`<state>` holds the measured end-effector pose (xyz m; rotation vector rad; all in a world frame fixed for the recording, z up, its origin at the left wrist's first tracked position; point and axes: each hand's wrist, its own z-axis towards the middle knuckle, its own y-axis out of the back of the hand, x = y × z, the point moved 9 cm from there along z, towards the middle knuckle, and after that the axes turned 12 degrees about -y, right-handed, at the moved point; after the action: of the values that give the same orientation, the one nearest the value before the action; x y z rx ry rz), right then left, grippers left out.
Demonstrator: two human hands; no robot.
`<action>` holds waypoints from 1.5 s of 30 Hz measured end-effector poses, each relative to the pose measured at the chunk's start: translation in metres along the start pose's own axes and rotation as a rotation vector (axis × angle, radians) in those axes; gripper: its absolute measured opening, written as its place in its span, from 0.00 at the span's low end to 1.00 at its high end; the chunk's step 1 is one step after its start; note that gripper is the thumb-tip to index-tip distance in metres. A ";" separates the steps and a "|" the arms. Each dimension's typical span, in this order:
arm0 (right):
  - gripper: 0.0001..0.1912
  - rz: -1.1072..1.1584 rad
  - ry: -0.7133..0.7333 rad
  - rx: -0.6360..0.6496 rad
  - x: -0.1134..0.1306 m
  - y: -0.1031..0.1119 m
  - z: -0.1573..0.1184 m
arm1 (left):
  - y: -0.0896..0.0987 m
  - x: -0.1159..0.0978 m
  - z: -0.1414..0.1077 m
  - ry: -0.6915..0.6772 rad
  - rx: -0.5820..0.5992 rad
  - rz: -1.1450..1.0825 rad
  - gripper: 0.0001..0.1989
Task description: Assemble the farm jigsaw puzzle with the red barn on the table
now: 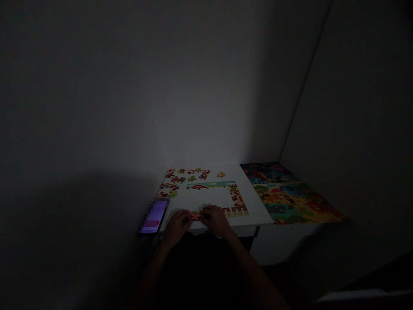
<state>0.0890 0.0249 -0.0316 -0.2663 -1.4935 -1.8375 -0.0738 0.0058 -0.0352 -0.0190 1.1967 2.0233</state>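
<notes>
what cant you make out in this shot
In the head view:
The pink puzzle piece: partly covered by the left hand and right hand, so its shape and any grip cannot be told.
The phone: its screen is blurred by pixelation.
The loose puzzle pieces: too small and dim to read their pictures.

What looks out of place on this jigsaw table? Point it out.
One loose jigsaw piece lies alone near the far edge of the white table, apart from the scattered pieces to its left. It stands out because the others are clustered together. The whole scene is also very dim.
</notes>
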 end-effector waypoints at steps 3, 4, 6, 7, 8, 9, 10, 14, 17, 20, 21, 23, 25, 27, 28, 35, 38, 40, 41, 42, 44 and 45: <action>0.07 0.005 0.004 -0.002 -0.001 0.000 0.000 | -0.001 0.000 -0.002 0.007 -0.006 0.001 0.08; 0.08 0.001 0.003 0.009 -0.001 -0.001 0.001 | -0.001 0.000 -0.002 0.008 -0.005 0.003 0.08; 0.09 -0.007 -0.006 0.034 -0.003 -0.004 0.002 | 0.000 -0.002 -0.002 0.005 -0.006 0.011 0.08; 0.09 -0.008 -0.013 0.045 -0.004 -0.005 0.002 | 0.001 -0.004 -0.001 0.000 -0.007 0.016 0.08; 0.09 -0.007 -0.021 0.051 -0.006 -0.006 0.003 | 0.002 -0.005 0.000 -0.006 -0.010 0.024 0.07; 0.09 -0.004 -0.026 0.052 -0.007 -0.007 0.004 | 0.003 -0.007 0.001 -0.013 -0.016 0.033 0.07; 0.09 -0.001 -0.027 0.052 -0.008 -0.007 0.004 | 0.005 -0.008 0.001 -0.020 -0.026 0.045 0.06; 0.10 -0.004 -0.013 0.035 -0.012 -0.010 0.003 | 0.007 -0.013 -0.004 -0.045 -0.083 0.096 0.07; 0.10 -0.016 -0.019 0.031 -0.015 -0.013 0.002 | 0.007 -0.012 -0.015 -0.008 -0.150 0.152 0.09; 0.10 -0.016 -0.030 0.036 -0.019 -0.015 0.000 | 0.003 -0.007 -0.025 0.045 -0.207 0.217 0.11; 0.10 -0.014 -0.036 0.037 -0.020 -0.015 0.000 | 0.000 -0.005 -0.028 0.053 -0.216 0.228 0.11; 0.10 0.008 -0.049 0.056 -0.020 -0.012 -0.001 | -0.002 -0.006 -0.031 0.030 -0.239 0.257 0.10; 0.10 0.077 -0.059 0.121 -0.020 -0.007 0.002 | -0.002 -0.010 -0.033 -0.041 -0.276 0.326 0.09; 0.11 0.175 -0.077 0.198 -0.022 0.001 0.011 | -0.001 -0.015 -0.036 -0.108 -0.312 0.417 0.10; 0.11 0.215 -0.093 0.219 -0.027 0.007 0.019 | -0.001 -0.016 -0.038 -0.126 -0.318 0.437 0.11; 0.13 0.066 -0.382 0.079 -0.137 0.058 0.134 | 0.003 -0.016 -0.042 -0.158 -0.285 0.433 0.20; 0.17 -0.089 -0.479 0.020 -0.180 0.067 0.179 | -0.001 -0.014 -0.041 -0.152 -0.186 0.414 0.26; 0.20 -0.125 -0.492 0.017 -0.193 0.066 0.200 | -0.002 -0.011 -0.042 -0.139 -0.160 0.426 0.27; 0.21 -0.136 -0.495 0.024 -0.198 0.064 0.207 | -0.002 -0.010 -0.044 -0.148 -0.163 0.443 0.26; 0.22 -0.145 -0.501 0.031 -0.202 0.062 0.213 | -0.003 -0.010 -0.046 -0.168 -0.167 0.466 0.25; 0.23 -0.134 -0.519 0.040 -0.213 0.057 0.219 | -0.007 -0.009 -0.051 -0.212 -0.151 0.499 0.21; 0.23 -0.113 -0.527 0.042 -0.219 0.056 0.220 | -0.009 -0.008 -0.054 -0.224 -0.145 0.505 0.19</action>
<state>0.2173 0.3125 -0.0505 -0.7008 -1.9291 -1.9124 -0.0817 -0.0368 -0.0687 0.4701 0.9748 2.4644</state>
